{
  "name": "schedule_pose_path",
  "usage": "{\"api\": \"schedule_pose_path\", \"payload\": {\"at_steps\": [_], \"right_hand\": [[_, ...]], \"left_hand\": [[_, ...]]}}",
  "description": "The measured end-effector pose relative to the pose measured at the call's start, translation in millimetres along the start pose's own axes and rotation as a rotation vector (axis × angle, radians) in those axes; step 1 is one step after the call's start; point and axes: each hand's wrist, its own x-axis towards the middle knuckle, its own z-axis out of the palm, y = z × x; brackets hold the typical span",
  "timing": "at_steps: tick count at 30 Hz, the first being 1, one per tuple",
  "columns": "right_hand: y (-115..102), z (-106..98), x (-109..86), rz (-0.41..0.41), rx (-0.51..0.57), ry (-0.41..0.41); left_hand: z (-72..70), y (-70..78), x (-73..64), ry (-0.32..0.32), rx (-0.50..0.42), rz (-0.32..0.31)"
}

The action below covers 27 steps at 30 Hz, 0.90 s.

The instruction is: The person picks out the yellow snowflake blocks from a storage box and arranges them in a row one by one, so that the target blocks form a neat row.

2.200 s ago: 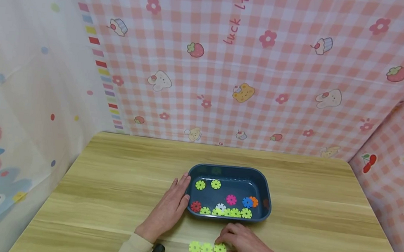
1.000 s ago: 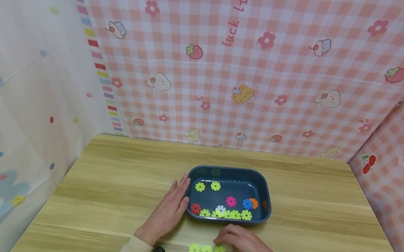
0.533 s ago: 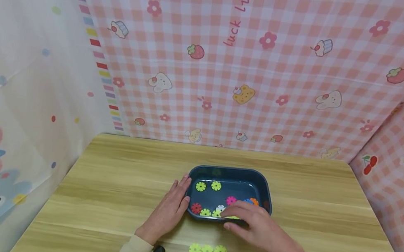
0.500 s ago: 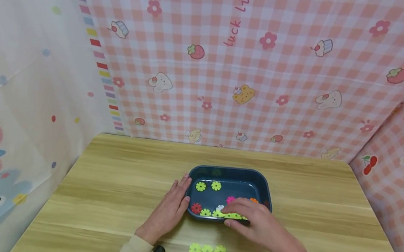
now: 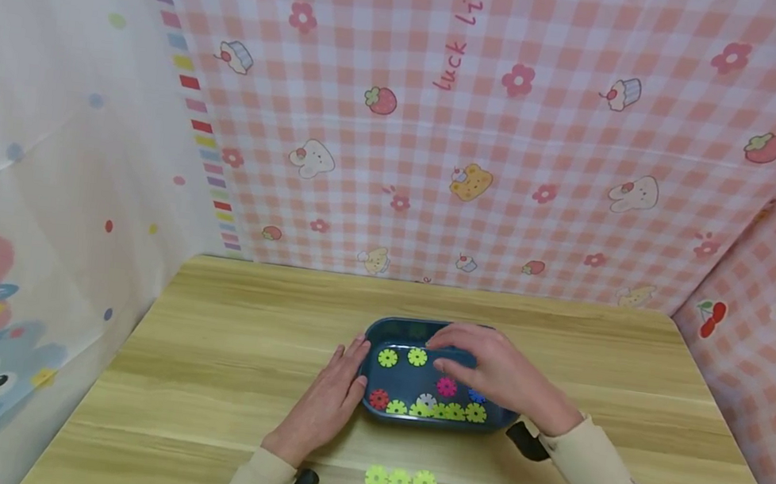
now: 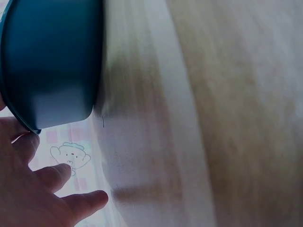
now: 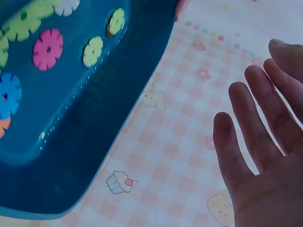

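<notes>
A dark blue rectangular tray (image 5: 402,325) holds several notched plastic flower discs. My left hand (image 5: 321,404) lies along the tray's left side, fingers extended and touching its rim; the left wrist view shows those fingers (image 6: 54,177) spread beside the wall. Over the tray's right part hovers my right hand (image 5: 504,373), with nothing in it. Its fingers (image 7: 246,123) look long and loose in the right wrist view. Closest to its fingertips is a yellow-green disc (image 5: 417,356), one of two at the back. Three yellow-green discs, left (image 5: 376,478), middle (image 5: 400,482) and right (image 5: 425,483), form a row before the tray.
Inside the tray are also a red disc (image 5: 379,398), a white disc (image 5: 426,401), a pink disc (image 7: 48,49), a blue disc (image 7: 9,96) and a partly visible orange disc (image 7: 4,126). Checked cloth (image 5: 540,227) hangs behind the wooden table (image 5: 264,316).
My right hand has left the rightmost disc of the row, passed over the tray's front edge and moved farther back above the tray. The left hand stays at the tray's side.
</notes>
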Motion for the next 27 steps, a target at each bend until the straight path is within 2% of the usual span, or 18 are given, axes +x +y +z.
{"api": "schedule_pose_path", "payload": {"at_steps": [9, 13, 18, 27], "right_hand": [[19, -1, 28.3, 0.091, -0.027, -0.1], [28, 4, 37.1, 0.097, -0.036, -0.134], [38, 16, 42.9, 0.073, -0.05, -0.206], [53, 35, 45.2, 0.146, 0.003, -0.277]], "left_hand": [[-0.7, -0.2, 2.1, -0.006, -0.004, -0.002], [-0.7, -0.7, 2.4, -0.01, 0.0, 0.001], [-1.0, -0.7, 1.8, -0.013, 0.001, 0.006], [-1.0, -1.4, -0.5, -0.012, 0.009, 0.011]]}}
